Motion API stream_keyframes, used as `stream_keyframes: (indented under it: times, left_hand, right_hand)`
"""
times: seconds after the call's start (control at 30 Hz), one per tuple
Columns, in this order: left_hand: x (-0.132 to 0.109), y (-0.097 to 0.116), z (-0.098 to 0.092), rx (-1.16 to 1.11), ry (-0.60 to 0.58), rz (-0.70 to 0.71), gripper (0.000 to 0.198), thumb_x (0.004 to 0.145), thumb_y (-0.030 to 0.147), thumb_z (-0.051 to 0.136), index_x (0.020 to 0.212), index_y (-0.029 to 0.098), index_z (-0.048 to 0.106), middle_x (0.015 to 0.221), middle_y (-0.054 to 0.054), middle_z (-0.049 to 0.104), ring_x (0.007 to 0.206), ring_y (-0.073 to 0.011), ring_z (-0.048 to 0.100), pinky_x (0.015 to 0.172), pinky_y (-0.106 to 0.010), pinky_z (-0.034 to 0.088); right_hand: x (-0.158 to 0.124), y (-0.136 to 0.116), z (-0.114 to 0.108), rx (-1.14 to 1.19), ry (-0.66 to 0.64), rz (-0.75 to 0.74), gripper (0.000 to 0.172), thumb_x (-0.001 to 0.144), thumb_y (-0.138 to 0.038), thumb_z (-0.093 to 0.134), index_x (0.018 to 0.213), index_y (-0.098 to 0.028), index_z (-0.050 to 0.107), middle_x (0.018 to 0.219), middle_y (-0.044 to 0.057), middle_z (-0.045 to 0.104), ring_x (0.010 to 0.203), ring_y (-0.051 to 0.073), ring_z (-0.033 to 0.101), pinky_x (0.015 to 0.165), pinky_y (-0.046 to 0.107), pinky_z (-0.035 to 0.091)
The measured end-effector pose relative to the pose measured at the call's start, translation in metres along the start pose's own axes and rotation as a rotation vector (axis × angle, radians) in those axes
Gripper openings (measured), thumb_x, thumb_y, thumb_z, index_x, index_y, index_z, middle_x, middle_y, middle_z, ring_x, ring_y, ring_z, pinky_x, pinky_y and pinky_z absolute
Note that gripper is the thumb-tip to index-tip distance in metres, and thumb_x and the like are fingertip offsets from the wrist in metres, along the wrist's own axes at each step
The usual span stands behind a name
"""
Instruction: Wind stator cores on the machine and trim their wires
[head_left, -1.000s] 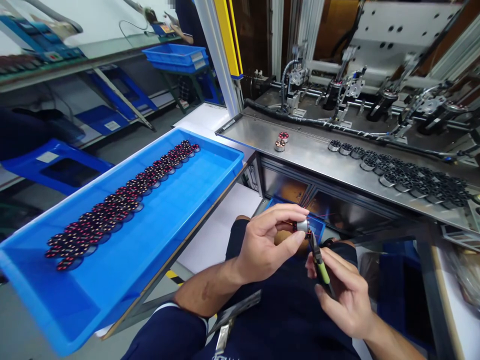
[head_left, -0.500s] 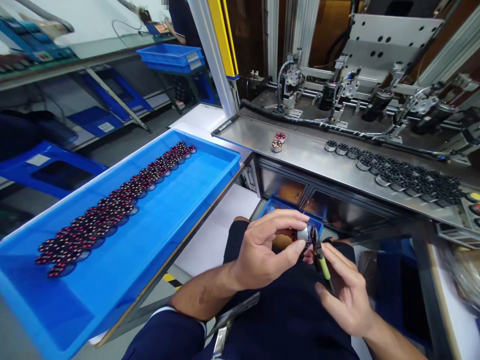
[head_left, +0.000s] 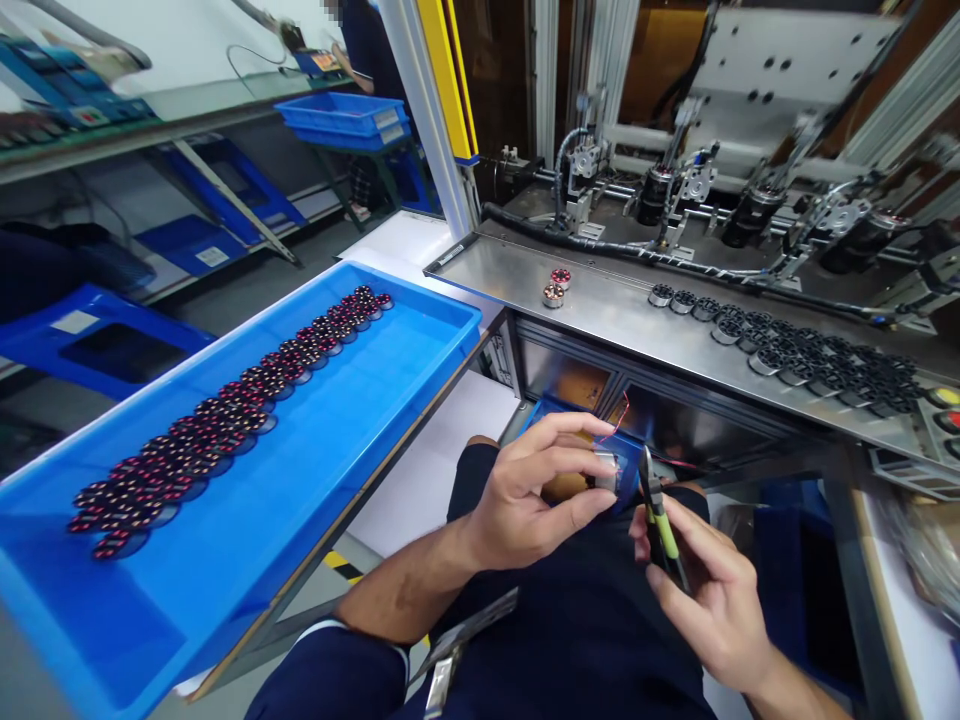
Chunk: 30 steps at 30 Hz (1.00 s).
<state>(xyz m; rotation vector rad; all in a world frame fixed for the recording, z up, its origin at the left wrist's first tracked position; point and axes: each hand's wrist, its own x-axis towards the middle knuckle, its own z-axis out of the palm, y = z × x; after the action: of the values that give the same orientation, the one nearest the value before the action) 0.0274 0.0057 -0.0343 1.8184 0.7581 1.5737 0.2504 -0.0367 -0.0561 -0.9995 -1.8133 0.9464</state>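
Note:
My left hand (head_left: pixel 525 490) grips a silvery, ring-shaped motor stator (head_left: pixel 607 470) between thumb and fingers, over my lap. A thin red wire (head_left: pixel 623 412) sticks up beside its fingertips. To the right, my right hand (head_left: pixel 709 575) is closed around a pair of wire cutters (head_left: pixel 663 525) with green-and-black handles. The cutters' jaws point upward and stand a little apart from the stator. Beneath the left fingers, a blue bin (head_left: pixel 631 455) is partly visible; the hand hides much of it.
A large blue tray (head_left: pixel 420 400) on the left holds rows of wound stators (head_left: pixel 247 400). On the metal ledge (head_left: pixel 600 310) lie two copper-wound stators (head_left: pixel 553 294) and many black-topped ones (head_left: pixel 810 350). Behind stands a machine with clamps (head_left: pixel 694 180). Another person (head_left: pixel 364 45) works at the back.
The cutters in my right hand have moved right and down, away from the stator. A red wire now shows above my left fingertips. The stator stays in my left hand.

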Motion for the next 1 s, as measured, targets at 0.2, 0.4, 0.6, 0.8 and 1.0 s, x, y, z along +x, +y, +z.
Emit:
stream_keyframes:
  times: [0.2, 0.4, 0.6, 0.8, 1.0]
  left_hand:
    - [0.004, -0.007, -0.004, 0.213, -0.009, 0.233, 0.050, 0.075, 0.014, 0.083, 0.122, 0.014, 0.064, 0.120, -0.014, 0.065, 0.105, -0.0226, 0.070, 0.090, -0.036, 0.063]
    - [0.000, -0.006, -0.002, 0.309, -0.040, 0.282, 0.039, 0.076, 0.006, 0.078, 0.113, 0.012, 0.067, 0.119, -0.013, 0.064, 0.104, -0.0198, 0.070, 0.087, -0.028, 0.065]
    - [-0.003, -0.008, -0.004, 0.336, -0.049, 0.350, 0.046, 0.076, 0.002, 0.077, 0.120, 0.009, 0.064, 0.114, -0.015, 0.070, 0.109, -0.0234, 0.071, 0.095, -0.037, 0.063]
    - [0.001, -0.004, -0.005, 0.300, -0.010, 0.385, 0.066, 0.071, -0.003, 0.079, 0.131, 0.009, 0.056, 0.109, -0.016, 0.075, 0.105, -0.0252, 0.073, 0.092, -0.040, 0.065]
    - [0.001, -0.004, -0.004, 0.244, -0.004, 0.351, 0.069, 0.072, -0.002, 0.079, 0.134, 0.012, 0.054, 0.109, -0.015, 0.077, 0.105, -0.0254, 0.074, 0.090, -0.040, 0.065]
  right_hand:
    - [-0.011, -0.017, -0.012, 0.026, -0.035, 0.095, 0.065, 0.082, -0.007, 0.059, 0.140, -0.037, 0.056, 0.106, 0.004, 0.072, 0.086, 0.016, 0.074, 0.085, 0.027, 0.061]
    - [-0.014, -0.035, -0.015, 0.133, -0.071, 0.157, 0.074, 0.077, -0.004, 0.057, 0.141, -0.041, 0.056, 0.107, 0.003, 0.075, 0.090, 0.017, 0.076, 0.089, 0.028, 0.059]
    - [-0.014, -0.043, -0.017, 0.327, -0.118, 0.233, 0.076, 0.074, 0.003, 0.059, 0.140, -0.037, 0.060, 0.112, 0.008, 0.076, 0.097, 0.023, 0.076, 0.092, 0.036, 0.059]
    - [-0.009, -0.044, -0.016, 0.355, -0.137, 0.268, 0.078, 0.074, 0.000, 0.059, 0.137, -0.045, 0.059, 0.109, 0.003, 0.076, 0.095, 0.018, 0.075, 0.093, 0.029, 0.057]
    - [-0.005, -0.045, -0.015, 0.349, -0.147, 0.272, 0.075, 0.074, -0.002, 0.058, 0.137, -0.044, 0.060, 0.103, 0.002, 0.075, 0.088, 0.016, 0.074, 0.087, 0.026, 0.058]
